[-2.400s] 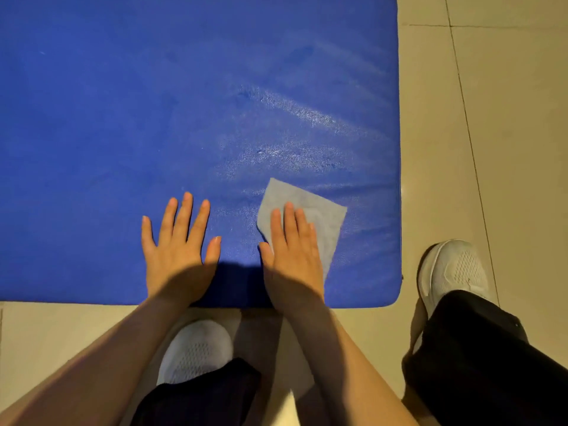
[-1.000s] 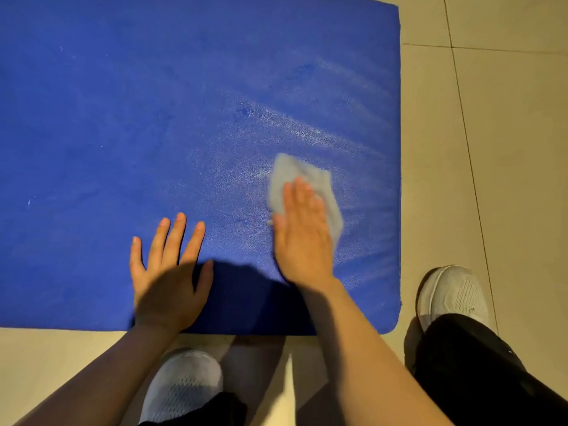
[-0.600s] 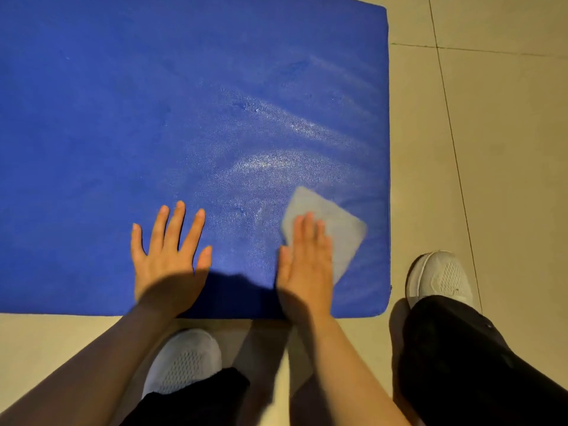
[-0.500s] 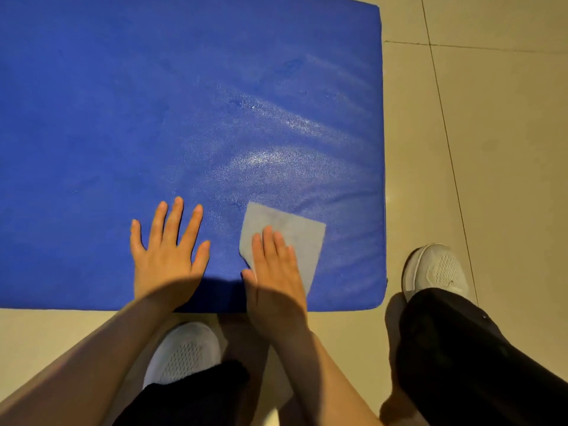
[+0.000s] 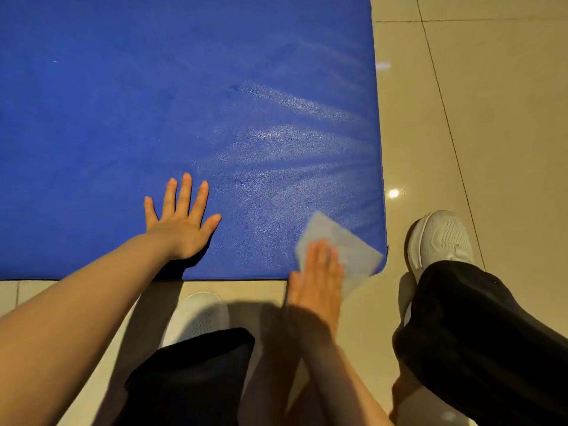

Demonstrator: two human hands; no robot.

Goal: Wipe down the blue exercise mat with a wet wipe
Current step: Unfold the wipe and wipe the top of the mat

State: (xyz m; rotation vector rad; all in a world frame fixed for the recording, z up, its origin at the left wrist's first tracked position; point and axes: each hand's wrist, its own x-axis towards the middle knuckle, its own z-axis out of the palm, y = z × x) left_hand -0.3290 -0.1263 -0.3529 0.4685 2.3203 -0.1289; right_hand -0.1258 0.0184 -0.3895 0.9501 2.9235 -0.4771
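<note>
- Both hands lie flat with fingers straight: the left hand (image 5: 181, 222) is spread on the blue mat (image 5: 153, 103) near its front edge and grips nothing; the right hand (image 5: 316, 278) presses its fingers down on the wet wipe (image 5: 344, 244) without curling round it.
- That wipe sits at the mat's near right corner, its lower edge hanging past the front edge over the tiled floor (image 5: 491, 118); the heel of the right hand is already off the mat.
- Main risk, as I judge it: one more pull toward the body drags the wipe onto the floor, where it picks up grit that then gets smeared back over the mat.
- With only flat fingers on it, the wipe may bunch, fold or slip out from under the hand as it crosses the rounded corner.
- Shiny damp streaks show only on the right part; the left and far areas look dull, so they could be skipped.
- A white shoe (image 5: 439, 238) stands just beside that corner and could be brushed.
</note>
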